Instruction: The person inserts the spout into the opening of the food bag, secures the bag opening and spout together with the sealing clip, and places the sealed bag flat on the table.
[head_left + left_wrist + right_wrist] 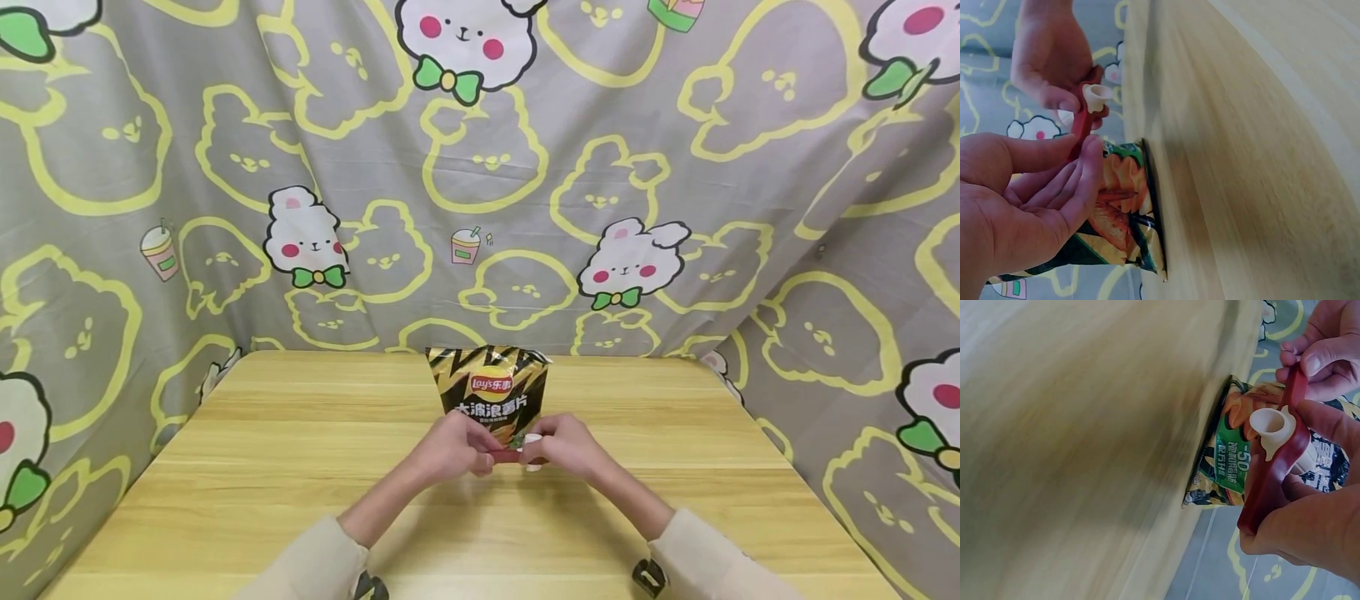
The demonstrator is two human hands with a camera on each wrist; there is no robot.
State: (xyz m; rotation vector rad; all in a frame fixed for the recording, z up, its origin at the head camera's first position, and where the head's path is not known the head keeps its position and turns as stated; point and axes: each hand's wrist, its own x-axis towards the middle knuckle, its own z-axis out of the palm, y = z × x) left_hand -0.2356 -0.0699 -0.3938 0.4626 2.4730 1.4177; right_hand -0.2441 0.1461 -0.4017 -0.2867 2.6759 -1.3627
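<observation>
Both hands hold a red bag clip (1272,472) with a short white pour spout (1270,424) at its middle. The left hand (452,446) pinches one end between thumb and fingertips, as the left wrist view (1082,128) of the clip shows. Toward the other end, the right hand (566,446) grips the clip, thumb and fingers on either side of the spout. Just behind the hands a black and gold Lay's chip bag (491,383) stands upright on the table. The hands and clip hide part of its lower front in the head view.
The wooden table (300,417) reaches back to a grey curtain (510,225) with yellow outlines and white cartoon animals, which also hangs along both sides. Dark bands (648,577) show at both sleeve cuffs.
</observation>
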